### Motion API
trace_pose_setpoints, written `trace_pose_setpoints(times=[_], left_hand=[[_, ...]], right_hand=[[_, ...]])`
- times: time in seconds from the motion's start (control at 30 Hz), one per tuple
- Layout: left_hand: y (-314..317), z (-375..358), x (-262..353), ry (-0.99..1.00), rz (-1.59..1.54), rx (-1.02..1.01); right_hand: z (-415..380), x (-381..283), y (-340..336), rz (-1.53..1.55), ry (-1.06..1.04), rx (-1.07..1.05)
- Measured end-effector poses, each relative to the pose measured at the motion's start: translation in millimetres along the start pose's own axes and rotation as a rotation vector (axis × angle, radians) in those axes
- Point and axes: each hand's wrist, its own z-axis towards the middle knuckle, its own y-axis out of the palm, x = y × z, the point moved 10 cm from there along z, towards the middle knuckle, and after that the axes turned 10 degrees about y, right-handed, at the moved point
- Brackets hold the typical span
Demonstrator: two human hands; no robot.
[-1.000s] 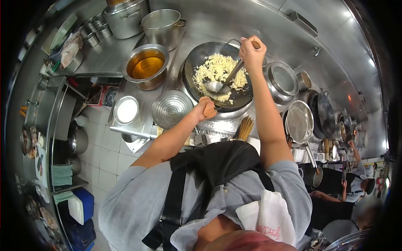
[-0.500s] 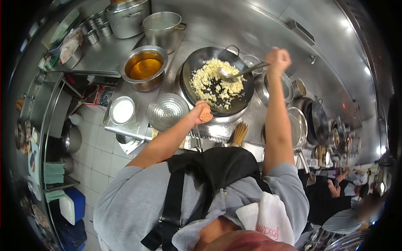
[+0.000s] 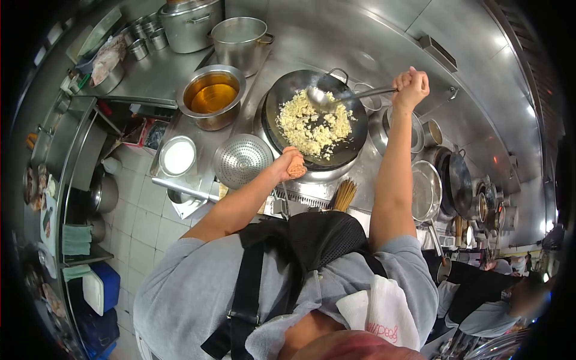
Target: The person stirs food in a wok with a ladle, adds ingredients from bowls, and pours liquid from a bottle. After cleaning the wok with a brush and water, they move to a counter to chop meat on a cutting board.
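My left hand is closed at the near rim of a dark wok, with a folded orange-brown cloth in its grip. Any wok handle under the cloth is hidden. My right hand is wrapped round the end of a long-handled metal ladle, raised beyond the wok's right side. The ladle's bowl dips into the far part of pale yellow, crumbly food, which looks like rice with egg. The wok sits on a round metal burner ring.
Left of the wok stand a pot of amber liquid, a perforated strainer and a container of white contents. A bamboo brush is near the front edge. On the right are a pan and another person.
The ladle's bowl has moved toward the wok's far side, and my right hand has shifted right. The food is spread differently. My left hand stays at the near rim.
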Motion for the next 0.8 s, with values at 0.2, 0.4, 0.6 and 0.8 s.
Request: trace_pose_setpoints(times=[0.2, 0.4, 0.6, 0.8], left_hand=[[1.4, 0.6, 4.9, -0.061, 0.022, 0.005], [-3.7, 2.4, 2.0, 0.031, 0.014, 0.001], [-6.9, -6.9, -1.6, -0.005, 0.034, 0.058], [2.9, -7.1, 3.6, -0.006, -0.009, -0.016]], right_hand=[[7.3, 70.9, -7.3, -0.033, 0.151, -0.008], [-35.9, 8.0, 76.7, 0.059, 0.039, -0.219], [-33.2, 65.6, 69.8, -0.227, 0.196, -0.253], [-69.7, 33.1, 100.5, -0.373, 0.087, -0.222]])
